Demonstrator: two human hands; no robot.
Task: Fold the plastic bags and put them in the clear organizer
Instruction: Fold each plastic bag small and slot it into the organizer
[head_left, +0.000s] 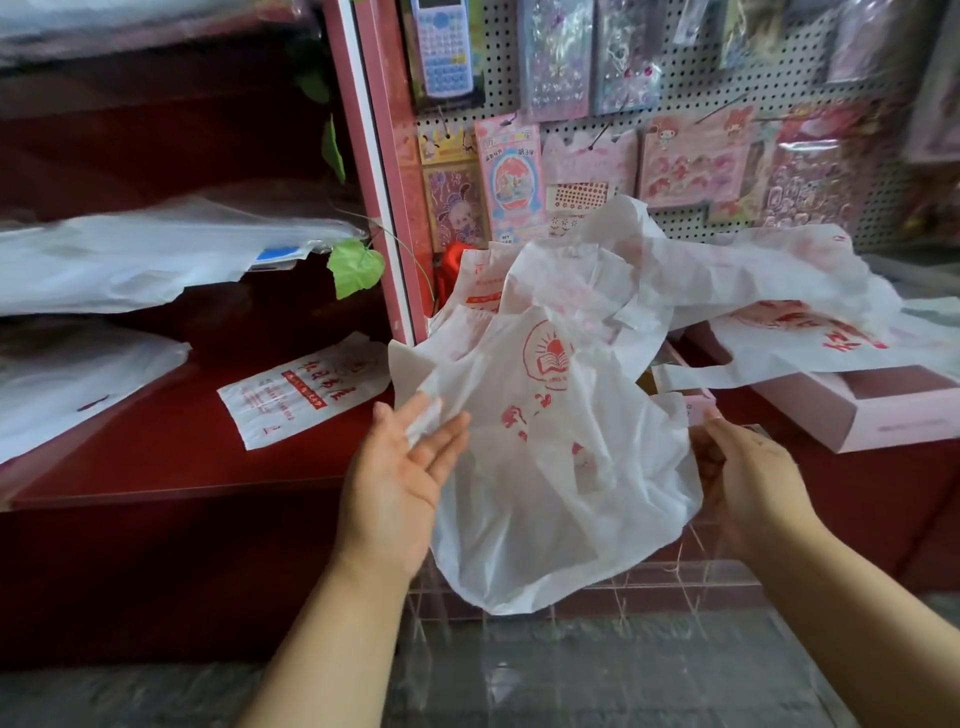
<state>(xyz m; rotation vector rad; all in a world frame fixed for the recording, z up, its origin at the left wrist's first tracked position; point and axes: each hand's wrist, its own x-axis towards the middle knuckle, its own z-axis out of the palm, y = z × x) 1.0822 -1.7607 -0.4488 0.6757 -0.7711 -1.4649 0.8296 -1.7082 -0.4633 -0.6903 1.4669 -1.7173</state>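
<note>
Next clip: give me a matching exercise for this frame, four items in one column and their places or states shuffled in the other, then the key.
Things
1. held plastic bag
2. folded bag
3. calculator
4. pink box

Places or states
A. hanging on the pegboard, top
B. flat on the red shelf, left of the hands
C. unfolded, between both hands
D. on the right, partly under loose bags

Pairs: 1-C, 2-B, 3-A, 4-D

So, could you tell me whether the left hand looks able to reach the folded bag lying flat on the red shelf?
Probably yes: the left hand is open, only touching the held bag, and the folded bag lies uncovered just left of it, with nothing between.
</note>
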